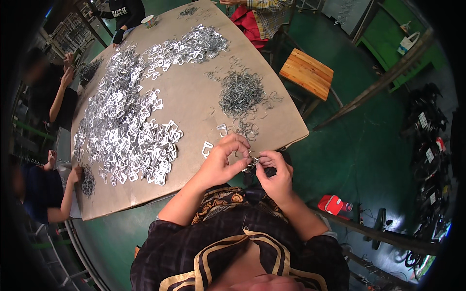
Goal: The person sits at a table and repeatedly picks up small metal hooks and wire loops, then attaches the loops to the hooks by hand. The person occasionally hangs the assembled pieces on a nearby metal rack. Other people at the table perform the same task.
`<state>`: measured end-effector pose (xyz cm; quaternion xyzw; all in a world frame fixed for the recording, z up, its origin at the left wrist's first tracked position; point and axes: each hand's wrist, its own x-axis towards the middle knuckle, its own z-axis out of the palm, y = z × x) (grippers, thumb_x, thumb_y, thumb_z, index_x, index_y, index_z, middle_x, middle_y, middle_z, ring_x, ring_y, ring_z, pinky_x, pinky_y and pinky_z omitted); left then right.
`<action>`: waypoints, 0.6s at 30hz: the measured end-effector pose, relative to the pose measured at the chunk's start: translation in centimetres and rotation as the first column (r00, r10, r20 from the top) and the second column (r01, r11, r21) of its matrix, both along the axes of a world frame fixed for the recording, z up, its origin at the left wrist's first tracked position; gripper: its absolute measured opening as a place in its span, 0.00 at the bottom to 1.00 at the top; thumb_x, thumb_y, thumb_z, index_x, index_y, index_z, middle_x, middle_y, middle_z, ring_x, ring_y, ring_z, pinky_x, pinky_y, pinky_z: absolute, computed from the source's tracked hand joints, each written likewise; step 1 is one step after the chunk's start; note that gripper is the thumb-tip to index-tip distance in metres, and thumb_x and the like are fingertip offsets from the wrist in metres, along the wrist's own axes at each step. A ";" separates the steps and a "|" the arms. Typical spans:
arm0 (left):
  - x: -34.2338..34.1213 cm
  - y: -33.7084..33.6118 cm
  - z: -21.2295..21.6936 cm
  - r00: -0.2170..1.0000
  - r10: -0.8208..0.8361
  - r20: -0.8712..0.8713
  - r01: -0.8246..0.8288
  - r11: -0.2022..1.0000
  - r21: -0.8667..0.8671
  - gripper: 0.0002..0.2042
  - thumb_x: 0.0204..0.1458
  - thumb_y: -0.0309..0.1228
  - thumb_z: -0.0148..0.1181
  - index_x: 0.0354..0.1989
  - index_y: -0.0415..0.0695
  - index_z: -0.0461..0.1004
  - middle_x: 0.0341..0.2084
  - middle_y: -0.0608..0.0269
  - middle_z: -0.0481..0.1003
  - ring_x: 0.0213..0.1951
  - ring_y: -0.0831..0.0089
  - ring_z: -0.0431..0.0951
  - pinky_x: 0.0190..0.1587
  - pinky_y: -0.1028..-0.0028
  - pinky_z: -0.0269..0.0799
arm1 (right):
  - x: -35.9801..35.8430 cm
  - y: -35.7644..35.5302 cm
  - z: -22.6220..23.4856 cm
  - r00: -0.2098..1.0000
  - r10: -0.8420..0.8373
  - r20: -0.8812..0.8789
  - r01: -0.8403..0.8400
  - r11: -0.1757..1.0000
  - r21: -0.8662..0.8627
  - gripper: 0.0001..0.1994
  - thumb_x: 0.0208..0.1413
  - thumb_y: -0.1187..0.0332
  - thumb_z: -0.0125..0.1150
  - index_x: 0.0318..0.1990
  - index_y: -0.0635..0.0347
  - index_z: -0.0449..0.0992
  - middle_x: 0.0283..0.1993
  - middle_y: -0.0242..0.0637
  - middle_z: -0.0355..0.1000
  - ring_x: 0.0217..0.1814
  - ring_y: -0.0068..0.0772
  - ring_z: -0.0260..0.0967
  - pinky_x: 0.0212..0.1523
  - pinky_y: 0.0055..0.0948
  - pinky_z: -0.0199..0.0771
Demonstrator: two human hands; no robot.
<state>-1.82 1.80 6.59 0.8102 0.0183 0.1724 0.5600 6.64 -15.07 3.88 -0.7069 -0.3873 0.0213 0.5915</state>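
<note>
At the table's near right corner, my left hand point(225, 160) and my right hand point(276, 177) meet with their fingertips pinched together. Between them is a small silver metal piece point(254, 161), mostly covered by fingers; its exact kind is too small to make out. Just left of my left hand, a flat silver metal hook point(207, 149) lies on the brown-covered table point(189, 104). Another flat hook point(222, 129) lies beyond my left fingers. Loose thin wire clips point(247, 130) are scattered by my left fingertips, trailing from a dense pile of wire clips point(241, 92).
A broad heap of shiny metal hooks point(131, 121) covers the table's left side. People sit along the left and far edges, one in a plaid sleeve point(269, 22). A wooden stool point(307, 72) stands right of the table. A red box point(330, 204) is at lower right.
</note>
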 end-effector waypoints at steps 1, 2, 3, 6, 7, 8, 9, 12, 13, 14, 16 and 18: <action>0.0 -0.2 -0.4 1.000 0.025 -0.014 -0.025 1.000 0.015 0.05 0.47 0.24 0.64 0.30 0.39 0.73 0.40 0.57 0.74 0.46 0.66 0.72 0.52 0.69 0.65 | 0.0 0.1 -0.1 1.000 -0.004 0.026 0.004 1.000 0.007 0.16 0.47 0.82 0.64 0.45 0.62 0.74 0.31 0.39 0.76 0.30 0.33 0.78 0.32 0.28 0.78; 0.0 -0.4 -0.6 0.998 0.048 -0.028 -0.047 0.998 0.031 0.05 0.48 0.24 0.64 0.30 0.39 0.73 0.41 0.57 0.74 0.47 0.66 0.72 0.52 0.68 0.65 | -0.1 0.1 0.1 0.999 -0.011 0.051 0.011 1.000 0.001 0.16 0.47 0.82 0.64 0.45 0.62 0.74 0.31 0.39 0.76 0.30 0.33 0.78 0.32 0.29 0.78; 0.0 -0.6 -0.6 0.998 0.060 -0.031 -0.060 0.998 0.025 0.05 0.48 0.24 0.64 0.30 0.39 0.73 0.40 0.56 0.74 0.47 0.65 0.73 0.52 0.68 0.65 | -0.1 0.0 0.3 0.997 -0.018 0.076 0.019 1.000 -0.006 0.15 0.47 0.82 0.64 0.45 0.62 0.74 0.31 0.39 0.76 0.30 0.34 0.78 0.32 0.29 0.78; 0.1 -1.0 -0.8 0.998 0.050 0.037 -0.050 0.999 0.010 0.06 0.47 0.24 0.63 0.31 0.38 0.72 0.36 0.55 0.75 0.43 0.58 0.75 0.49 0.66 0.69 | -0.4 -0.1 0.4 0.991 -0.024 0.130 0.025 1.000 -0.009 0.16 0.47 0.82 0.64 0.45 0.62 0.74 0.33 0.39 0.76 0.31 0.35 0.78 0.32 0.30 0.78; 0.0 -1.3 -0.6 0.999 0.038 -0.001 -0.038 0.998 -0.042 0.06 0.47 0.23 0.63 0.32 0.38 0.72 0.36 0.55 0.76 0.42 0.59 0.76 0.49 0.66 0.69 | -0.6 0.0 0.4 0.990 -0.019 0.143 0.019 1.000 -0.002 0.16 0.47 0.82 0.64 0.45 0.62 0.74 0.33 0.39 0.76 0.31 0.35 0.77 0.32 0.30 0.78; 0.0 -1.6 -0.2 0.999 0.017 -0.035 -0.020 0.996 -0.091 0.07 0.48 0.23 0.63 0.33 0.38 0.72 0.35 0.55 0.76 0.41 0.59 0.76 0.48 0.67 0.69 | -0.6 -0.1 0.5 0.987 -0.022 0.158 0.021 1.000 0.006 0.16 0.47 0.82 0.64 0.45 0.62 0.74 0.34 0.39 0.76 0.31 0.35 0.77 0.32 0.30 0.78; -0.1 -1.9 0.1 0.998 -0.009 -0.069 -0.001 0.990 -0.140 0.07 0.48 0.22 0.63 0.34 0.38 0.72 0.35 0.55 0.76 0.41 0.59 0.76 0.48 0.67 0.69 | -0.7 -0.3 0.5 0.988 -0.023 0.151 0.024 1.000 -0.010 0.17 0.45 0.81 0.65 0.45 0.62 0.73 0.34 0.39 0.76 0.33 0.36 0.77 0.35 0.32 0.77; 0.0 -2.6 0.6 0.999 0.003 0.044 -0.001 0.998 -0.055 0.07 0.48 0.21 0.62 0.35 0.39 0.71 0.35 0.55 0.77 0.40 0.60 0.77 0.47 0.67 0.69 | -0.8 -0.7 -0.2 0.994 -0.100 0.053 0.094 0.989 0.113 0.18 0.43 0.80 0.68 0.44 0.62 0.72 0.34 0.39 0.75 0.35 0.35 0.77 0.38 0.31 0.77; -0.3 -2.5 0.8 0.998 0.004 0.070 -0.004 1.000 0.002 0.06 0.50 0.20 0.60 0.35 0.38 0.70 0.36 0.54 0.76 0.40 0.63 0.77 0.47 0.69 0.70 | -1.1 -0.7 -0.2 0.994 -0.105 -0.030 0.108 0.986 0.128 0.20 0.41 0.79 0.70 0.44 0.62 0.72 0.35 0.39 0.75 0.36 0.35 0.77 0.40 0.31 0.76; -0.5 -2.3 0.8 0.995 -0.008 0.104 0.003 0.999 0.050 0.05 0.51 0.19 0.59 0.34 0.37 0.69 0.37 0.54 0.76 0.41 0.66 0.77 0.47 0.70 0.70 | -1.1 -0.5 0.3 0.992 -0.108 -0.063 0.118 0.979 0.169 0.19 0.41 0.79 0.70 0.42 0.61 0.72 0.35 0.39 0.74 0.37 0.34 0.76 0.40 0.30 0.75; -0.7 -2.6 1.2 0.985 -0.005 0.171 -0.016 0.993 0.117 0.05 0.51 0.18 0.58 0.34 0.37 0.68 0.37 0.53 0.75 0.41 0.66 0.76 0.47 0.69 0.70 | -0.6 -0.5 1.0 0.994 -0.104 0.023 0.100 0.983 0.156 0.13 0.39 0.78 0.70 0.35 0.61 0.75 0.35 0.40 0.73 0.40 0.41 0.73 0.43 0.35 0.72; -0.5 -2.9 1.5 0.978 -0.008 0.208 -0.030 0.984 0.177 0.06 0.50 0.16 0.57 0.34 0.37 0.68 0.37 0.52 0.74 0.41 0.65 0.74 0.47 0.69 0.69 | -0.4 -0.4 0.9 0.994 -0.092 0.062 0.080 0.980 0.182 0.10 0.40 0.79 0.69 0.33 0.64 0.77 0.35 0.40 0.73 0.41 0.45 0.71 0.42 0.37 0.71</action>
